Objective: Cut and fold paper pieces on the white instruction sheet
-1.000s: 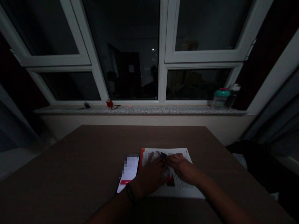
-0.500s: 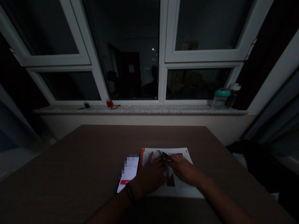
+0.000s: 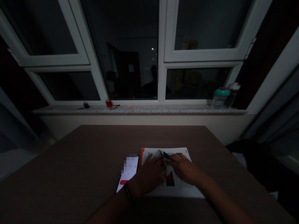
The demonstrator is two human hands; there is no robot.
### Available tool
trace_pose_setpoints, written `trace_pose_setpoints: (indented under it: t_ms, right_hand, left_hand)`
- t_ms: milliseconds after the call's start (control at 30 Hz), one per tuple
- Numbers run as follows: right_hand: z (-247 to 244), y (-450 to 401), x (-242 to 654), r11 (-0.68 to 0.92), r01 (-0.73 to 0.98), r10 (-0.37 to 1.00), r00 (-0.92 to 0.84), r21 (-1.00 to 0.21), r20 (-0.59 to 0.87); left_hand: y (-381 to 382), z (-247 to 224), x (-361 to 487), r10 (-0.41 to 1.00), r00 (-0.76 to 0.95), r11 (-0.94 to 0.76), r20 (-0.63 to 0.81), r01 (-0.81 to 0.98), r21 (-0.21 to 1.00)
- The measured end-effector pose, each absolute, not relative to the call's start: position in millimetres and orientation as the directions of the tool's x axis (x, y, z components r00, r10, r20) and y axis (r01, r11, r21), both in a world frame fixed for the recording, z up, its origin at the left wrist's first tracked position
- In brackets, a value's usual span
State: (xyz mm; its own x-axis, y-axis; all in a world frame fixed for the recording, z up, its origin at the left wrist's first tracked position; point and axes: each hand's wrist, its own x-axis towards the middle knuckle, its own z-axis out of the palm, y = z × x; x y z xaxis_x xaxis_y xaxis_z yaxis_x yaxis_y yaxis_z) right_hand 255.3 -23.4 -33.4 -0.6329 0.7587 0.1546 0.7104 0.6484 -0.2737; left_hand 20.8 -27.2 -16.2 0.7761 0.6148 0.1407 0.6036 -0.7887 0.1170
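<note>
A printed sheet or booklet (image 3: 187, 190) with an orange left edge lies on the brown table. Over its left half is my left hand (image 3: 150, 174), wearing a dark wristband, its fingers bent at a small folded paper piece (image 3: 159, 154). My right hand (image 3: 183, 166) meets it from the right, fingertips pinched together at the same grey and dark piece. The fingertips of both hands nearly touch, and much of the piece is hidden under them. Beside my left wrist lies a phone (image 3: 128, 169) with a lit screen, partly covered by the forearm.
The brown table (image 3: 105, 143) reaches to the wall below a window. On the stone sill (image 3: 144, 109) stand a small dark bottle (image 3: 86, 105), a red jar (image 3: 108, 103) and a shaker with a teal lid (image 3: 220, 98), with a clear bottle (image 3: 233, 93) behind it.
Both hands stay at the paper piece with slight finger shifts. The left hand has moved a little to the left, and more of the dark red picture on the sheet shows between the hands.
</note>
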Motion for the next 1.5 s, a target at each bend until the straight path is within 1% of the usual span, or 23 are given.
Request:
trace_pose_setpoints:
  t_ms: [167,633,1000,1100,1233,1300,1400,1500]
  right_hand:
    - [-32.6,-24.3,254.2,0.647,0.717,0.760,-0.635,-0.259,0.138]
    - [-33.9,-24.7,253.1,0.629,0.723,0.771,-0.626,-0.286,0.113]
    - [-39.2,-20.6,252.8,0.648,0.712,0.756,-0.644,-0.270,0.117]
    - [-36.0,-22.1,252.8,0.653,0.703,0.752,-0.646,-0.282,0.132]
    - [-31.0,-25.4,252.4,0.654,0.681,0.750,-0.642,-0.328,0.162]
    - [-31.7,-25.5,250.9,0.645,0.679,0.758,-0.627,-0.350,0.180]
    - [-37.9,-22.6,246.1,0.587,0.718,0.808,-0.547,-0.374,0.219]
    - [-45.3,-18.1,240.1,0.546,0.757,0.838,-0.491,-0.359,0.240]
  left_hand:
    - [-28.4,-10.0,20.1,0.602,0.793,-0.798,0.093,0.592,0.116]
    - [-30.6,-16.0,18.9,0.606,0.791,-0.793,0.091,0.590,0.152]
    - [-30.8,-12.1,17.1,0.626,0.779,-0.769,0.024,0.611,0.189]
    - [-30.9,-11.4,16.5,0.625,0.780,-0.768,0.026,0.609,0.199]
    - [-30.5,-8.1,15.4,0.606,0.795,-0.782,0.017,0.591,0.199]
    - [-30.3,-6.4,14.7,0.599,0.801,-0.787,0.013,0.585,0.198]
    - [-29.9,-5.9,13.7,0.596,0.803,-0.788,0.013,0.581,0.202]
    - [-28.6,-8.0,13.0,0.594,0.804,-0.791,0.020,0.578,0.201]
